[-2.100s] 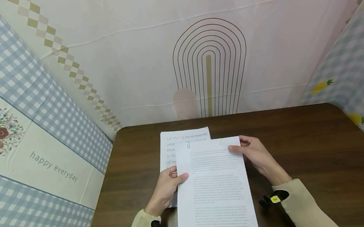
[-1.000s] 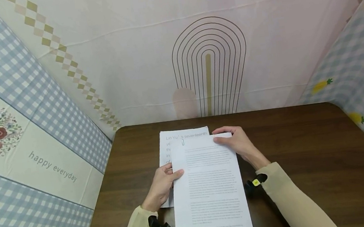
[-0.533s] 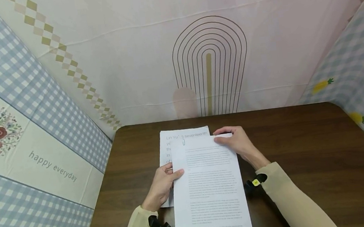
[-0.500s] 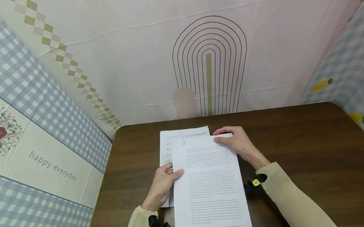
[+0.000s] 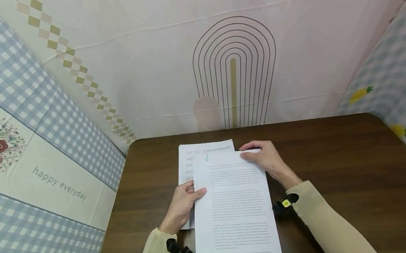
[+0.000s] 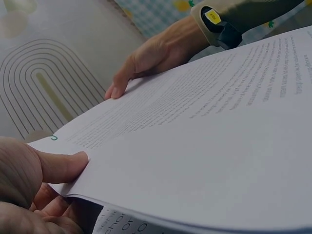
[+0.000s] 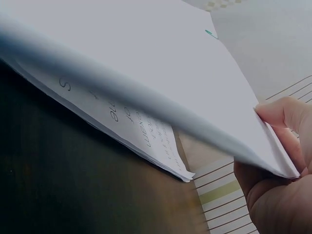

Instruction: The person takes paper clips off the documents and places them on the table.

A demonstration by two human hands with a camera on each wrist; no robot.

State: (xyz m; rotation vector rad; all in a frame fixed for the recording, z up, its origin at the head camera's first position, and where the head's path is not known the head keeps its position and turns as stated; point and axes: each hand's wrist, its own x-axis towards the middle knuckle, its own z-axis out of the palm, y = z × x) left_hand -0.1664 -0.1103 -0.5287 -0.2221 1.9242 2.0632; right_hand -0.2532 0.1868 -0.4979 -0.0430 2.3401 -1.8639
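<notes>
Both hands hold a sheaf of small-print paper (image 5: 234,214) above the table, tilted up off it in the wrist views. My left hand (image 5: 179,208) pinches its left edge, thumb (image 6: 66,166) on top and fingers beneath. At the top right corner my right hand (image 5: 269,163) pinches the sheaf between thumb and fingers (image 7: 278,114). A green paper clip (image 5: 206,158) sits on the top edge, towards the left. The right hand covers the rest of that corner. Partly hidden under the sheaf lies a second stack of paper (image 5: 209,146) in large print.
The brown wooden table (image 5: 340,161) extends to both sides and behind the papers. A pale patterned cloth (image 5: 152,66) hangs at its far edge, with checked cloths at left and right. Each wrist wears a black camera (image 5: 180,250).
Over two seconds the right hand shifts left onto the sheaf's top right corner, covering a yellow paper clip that showed there. The sheaf moves slightly left and up. The last half second brings little change.
</notes>
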